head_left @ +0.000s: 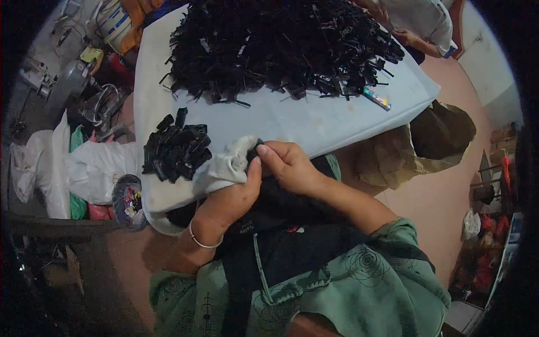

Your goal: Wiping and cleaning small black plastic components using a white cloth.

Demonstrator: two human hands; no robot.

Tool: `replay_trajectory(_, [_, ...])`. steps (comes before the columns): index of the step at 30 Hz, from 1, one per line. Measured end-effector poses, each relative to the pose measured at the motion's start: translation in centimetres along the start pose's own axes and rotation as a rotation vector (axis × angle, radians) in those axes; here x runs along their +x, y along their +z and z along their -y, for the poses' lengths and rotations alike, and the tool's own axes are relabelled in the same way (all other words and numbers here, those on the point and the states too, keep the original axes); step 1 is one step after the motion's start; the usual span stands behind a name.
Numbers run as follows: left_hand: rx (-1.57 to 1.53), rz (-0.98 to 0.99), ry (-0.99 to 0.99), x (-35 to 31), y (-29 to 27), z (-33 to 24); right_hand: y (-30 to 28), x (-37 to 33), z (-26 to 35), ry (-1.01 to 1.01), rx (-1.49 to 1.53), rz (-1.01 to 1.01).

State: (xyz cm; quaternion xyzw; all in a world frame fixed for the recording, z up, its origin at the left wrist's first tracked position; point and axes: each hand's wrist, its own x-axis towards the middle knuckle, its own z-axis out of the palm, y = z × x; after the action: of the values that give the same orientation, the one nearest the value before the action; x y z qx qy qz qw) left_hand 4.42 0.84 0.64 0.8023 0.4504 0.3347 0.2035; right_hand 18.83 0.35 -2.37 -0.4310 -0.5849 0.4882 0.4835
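Observation:
Close to the table's near edge, my two hands meet at a small black piece [255, 150]. A white cloth [222, 171] covers the fingers of my left hand [233, 196], and its bare thumb presses toward the piece. The fingers of my right hand [295, 168] are closed in a pinch at the piece's right end. Most of the piece is hidden by the cloth and my fingers. To the left of my hands lies a small pile of black pieces [177, 145]. A much larger heap of similar black pieces [281, 45] covers the far part of the table.
The table has a pale cover [331, 121]. A colourful stick-shaped packet [377, 98] lies beside the large heap. Right of the table stands an open brown sack [393, 160]. A bowl of small bits [130, 205] and white bags [101, 168] are at left. Another person's arm [415, 42] shows far right.

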Motion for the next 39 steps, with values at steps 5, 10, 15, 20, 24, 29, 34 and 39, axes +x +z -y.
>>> replay_trajectory(5, [-0.071, -0.003, -0.057, -0.6, 0.6, 0.7, 0.2, 0.1, 0.8, 0.105, -0.007, 0.054])
replay_trajectory(10, [-0.322, -0.015, -0.110, -0.3, -0.1, 0.0, -0.1, -0.1, 1.8, 0.026, -0.080, 0.075])
replay_trajectory(15, [0.032, -0.108, 0.087, -1.2, 0.5, 0.7, 0.4, -0.1, 2.0, 0.052, -0.087, 0.084])
replay_trajectory(20, [-0.551, 0.044, -0.270, -0.2, -0.8, -1.0, -0.5, -0.1, 1.4, 0.067, 0.107, 0.185])
replay_trajectory(24, [-0.599, 0.029, -0.256, -0.3, -1.2, -1.3, -0.4, -0.2, 2.0, 0.029, 0.045, 0.181])
replay_trajectory(29, [-0.165, -0.025, -0.038, -1.0, -0.1, 0.4, 0.3, -0.1, 1.5, 0.020, -0.040, 0.097])
replay_trajectory(34, [0.102, -0.186, 0.117, -1.3, 0.5, 0.4, 0.9, -0.2, 0.7, 0.030, -0.007, 0.060])
replay_trajectory(39, [-0.500, 0.047, -0.333, -0.7, -1.3, -1.1, 0.3, -0.4, 1.2, -0.073, 0.054, 0.124])
